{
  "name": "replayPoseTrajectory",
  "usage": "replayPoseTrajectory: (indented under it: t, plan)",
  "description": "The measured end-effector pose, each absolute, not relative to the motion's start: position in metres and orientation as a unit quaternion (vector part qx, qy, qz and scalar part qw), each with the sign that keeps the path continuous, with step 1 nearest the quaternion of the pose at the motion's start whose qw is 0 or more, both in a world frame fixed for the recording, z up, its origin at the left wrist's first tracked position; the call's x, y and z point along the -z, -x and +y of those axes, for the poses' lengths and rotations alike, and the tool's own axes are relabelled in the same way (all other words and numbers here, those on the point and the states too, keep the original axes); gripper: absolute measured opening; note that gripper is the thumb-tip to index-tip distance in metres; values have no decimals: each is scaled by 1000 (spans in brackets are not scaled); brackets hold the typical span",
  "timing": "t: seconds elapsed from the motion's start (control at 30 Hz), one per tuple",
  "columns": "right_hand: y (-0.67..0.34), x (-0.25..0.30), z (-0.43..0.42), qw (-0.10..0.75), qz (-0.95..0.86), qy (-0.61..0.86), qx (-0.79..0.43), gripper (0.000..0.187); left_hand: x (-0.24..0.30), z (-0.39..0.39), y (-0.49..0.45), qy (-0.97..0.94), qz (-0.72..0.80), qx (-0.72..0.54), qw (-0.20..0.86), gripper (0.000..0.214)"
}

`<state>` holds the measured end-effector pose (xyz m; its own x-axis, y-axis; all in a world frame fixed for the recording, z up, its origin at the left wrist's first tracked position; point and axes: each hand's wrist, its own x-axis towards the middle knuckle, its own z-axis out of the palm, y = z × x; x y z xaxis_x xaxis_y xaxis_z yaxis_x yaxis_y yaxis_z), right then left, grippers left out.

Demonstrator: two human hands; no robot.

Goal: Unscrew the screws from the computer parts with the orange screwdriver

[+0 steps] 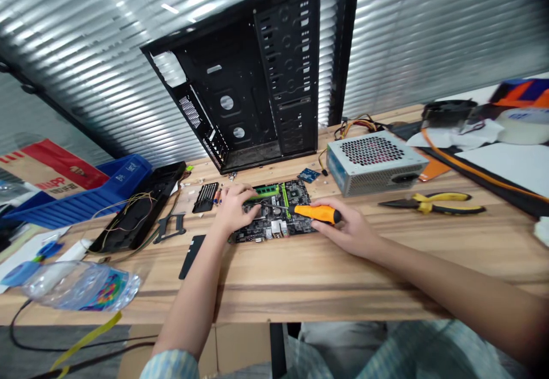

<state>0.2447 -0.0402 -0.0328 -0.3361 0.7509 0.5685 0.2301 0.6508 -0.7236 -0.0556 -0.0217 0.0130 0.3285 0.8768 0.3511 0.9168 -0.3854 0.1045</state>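
A dark motherboard lies on the wooden table in front of me, with a green memory module in one of its slots. My left hand rests over the board's left part, thumb and forefinger apart; its other fingers are partly hidden. An orange-handled screwdriver is held in my right hand, fingers above the handle and thumb below. Its thin shaft points left across the board, its tip close to my left thumb. Whether the tip touches a part there cannot be made out.
A black computer case stands behind the board. To the right are a power supply and yellow-handled pliers. Leftward lie a screwdriver bit set, a black bracket, a blue bin and a plastic bottle.
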Motion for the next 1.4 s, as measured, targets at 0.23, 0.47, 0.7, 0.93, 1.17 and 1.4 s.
replayPoseTrajectory:
  t: [0.23,0.47,0.7,0.93,1.17,1.4]
  plan:
    - [-241,35,-36,492,-689,374,-378,31,-15,-25,48,837,-531,129,35,22]
    - [-237,35,-36,483,-601,367,-520,38,-16,-25,48,834,-539,116,26,22]
    - [-238,38,-37,482,-624,360,-499,37,-16,-24,48,831,-544,111,28,25]
    - [-240,39,-38,481,-671,366,-431,34,-15,-24,49,830,-546,112,30,28]
    - [-240,42,-37,471,-689,366,-412,35,-13,-23,50,830,-547,110,32,28]
    - [-241,42,-38,474,-711,357,-378,33,-14,-24,50,828,-549,114,28,29]
